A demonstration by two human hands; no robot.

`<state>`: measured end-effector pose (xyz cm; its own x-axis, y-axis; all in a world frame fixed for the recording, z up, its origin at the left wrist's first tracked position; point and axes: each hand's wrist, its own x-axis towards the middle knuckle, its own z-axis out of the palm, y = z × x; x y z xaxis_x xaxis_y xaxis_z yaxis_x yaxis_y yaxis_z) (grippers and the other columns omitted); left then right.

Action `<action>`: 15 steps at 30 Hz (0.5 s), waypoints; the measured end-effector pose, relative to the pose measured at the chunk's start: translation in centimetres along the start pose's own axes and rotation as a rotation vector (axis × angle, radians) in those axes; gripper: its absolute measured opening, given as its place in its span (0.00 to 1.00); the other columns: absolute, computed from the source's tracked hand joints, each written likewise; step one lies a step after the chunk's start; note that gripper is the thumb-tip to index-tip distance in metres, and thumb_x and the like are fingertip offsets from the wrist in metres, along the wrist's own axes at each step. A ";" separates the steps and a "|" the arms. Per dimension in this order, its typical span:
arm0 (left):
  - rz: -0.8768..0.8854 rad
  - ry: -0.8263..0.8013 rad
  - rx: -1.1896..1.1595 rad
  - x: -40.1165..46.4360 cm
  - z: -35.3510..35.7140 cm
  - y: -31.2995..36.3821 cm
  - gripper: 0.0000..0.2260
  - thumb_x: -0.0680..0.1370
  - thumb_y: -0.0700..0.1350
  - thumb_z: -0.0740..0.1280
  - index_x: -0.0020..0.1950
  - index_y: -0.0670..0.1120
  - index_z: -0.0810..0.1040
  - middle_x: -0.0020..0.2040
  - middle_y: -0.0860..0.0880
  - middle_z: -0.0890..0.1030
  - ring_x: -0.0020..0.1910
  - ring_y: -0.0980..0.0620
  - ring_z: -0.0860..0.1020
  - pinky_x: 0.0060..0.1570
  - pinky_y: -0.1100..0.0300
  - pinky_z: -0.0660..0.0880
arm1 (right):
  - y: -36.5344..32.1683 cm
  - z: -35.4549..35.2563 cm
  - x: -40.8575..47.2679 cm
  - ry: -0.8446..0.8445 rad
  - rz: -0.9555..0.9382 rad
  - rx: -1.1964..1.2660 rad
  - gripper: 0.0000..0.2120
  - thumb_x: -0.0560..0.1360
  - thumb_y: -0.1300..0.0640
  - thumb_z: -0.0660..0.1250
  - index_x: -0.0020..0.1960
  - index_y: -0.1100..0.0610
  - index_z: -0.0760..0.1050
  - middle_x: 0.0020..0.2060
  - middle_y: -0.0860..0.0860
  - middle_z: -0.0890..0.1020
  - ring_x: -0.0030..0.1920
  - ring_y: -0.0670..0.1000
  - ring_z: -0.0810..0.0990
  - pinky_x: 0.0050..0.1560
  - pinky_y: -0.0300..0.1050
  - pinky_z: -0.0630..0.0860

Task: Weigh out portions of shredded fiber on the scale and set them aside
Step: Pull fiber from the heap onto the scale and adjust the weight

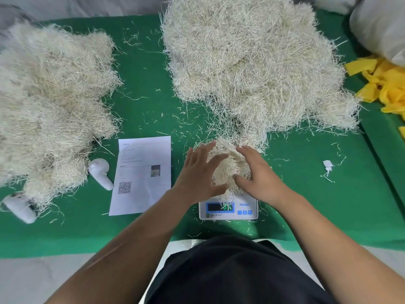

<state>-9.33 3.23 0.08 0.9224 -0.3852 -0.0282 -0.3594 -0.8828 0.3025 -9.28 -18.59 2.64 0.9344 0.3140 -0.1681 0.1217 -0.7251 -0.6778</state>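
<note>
Black-shirted torso at bottom centre, both bare forearms reaching forward over green felt-covered table. Far left: big pale mound of set-aside shredded fiber, two white plastic handheld controllers at its near edge. Beside them a white printed paper sheet with QR code lies flat. Left hand, fingers spread and straight, presses the left side of a small clump of shredded fiber sitting on the white digital scale with blue display; readout partly covered by strands, unreadable. Right hand, fingers loosely curved, cups the clump's right side. Behind the scale: large heap of loose shredded fiber, touching the clump. Small white paper scrap right of the scale. Far right: yellow fabric strips, grey-white sack.
</note>
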 end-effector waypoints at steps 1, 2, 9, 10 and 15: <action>-0.018 -0.046 0.080 0.2 0.5 0.0 0.43 0.73 0.73 0.64 0.81 0.58 0.52 0.83 0.46 0.46 0.83 0.39 0.48 0.79 0.38 0.39 | 0.0 0.1 0.0 0.007 0.010 0.007 0.37 0.79 0.54 0.71 0.82 0.51 0.58 0.82 0.54 0.58 0.82 0.52 0.54 0.81 0.53 0.54; -0.058 -0.081 0.136 0.3 1.1 0.0 0.46 0.73 0.73 0.66 0.82 0.57 0.47 0.83 0.45 0.45 0.82 0.38 0.47 0.79 0.38 0.39 | -0.1 0.2 -0.1 0.014 0.016 0.015 0.36 0.79 0.55 0.71 0.81 0.53 0.59 0.81 0.54 0.60 0.81 0.53 0.56 0.81 0.50 0.54; -0.388 0.059 0.039 0.8 2.5 -0.6 0.46 0.75 0.58 0.74 0.82 0.55 0.47 0.81 0.41 0.54 0.79 0.35 0.58 0.78 0.38 0.58 | 0.5 0.7 -0.7 -0.004 0.040 0.034 0.32 0.79 0.57 0.70 0.80 0.55 0.61 0.76 0.53 0.66 0.73 0.52 0.67 0.72 0.41 0.61; -0.424 0.087 0.011 0.9 2.5 -0.8 0.44 0.76 0.57 0.74 0.82 0.55 0.48 0.80 0.41 0.55 0.78 0.36 0.59 0.77 0.39 0.61 | 0.6 0.7 -0.7 -0.003 0.048 0.040 0.32 0.79 0.57 0.70 0.80 0.54 0.61 0.75 0.53 0.66 0.72 0.52 0.68 0.73 0.44 0.63; -0.415 0.069 -0.279 0.9 1.6 -1.0 0.40 0.75 0.49 0.71 0.80 0.58 0.51 0.78 0.51 0.53 0.79 0.40 0.57 0.73 0.38 0.68 | 1.0 0.8 -0.9 0.005 0.062 0.059 0.31 0.80 0.57 0.69 0.79 0.54 0.62 0.75 0.52 0.67 0.71 0.52 0.70 0.73 0.52 0.69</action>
<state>-8.38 3.38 -1.76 0.9901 0.0101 -0.1403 0.0827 -0.8488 0.5222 -10.22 -19.08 1.56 0.9412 0.2662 -0.2079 0.0434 -0.7058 -0.7071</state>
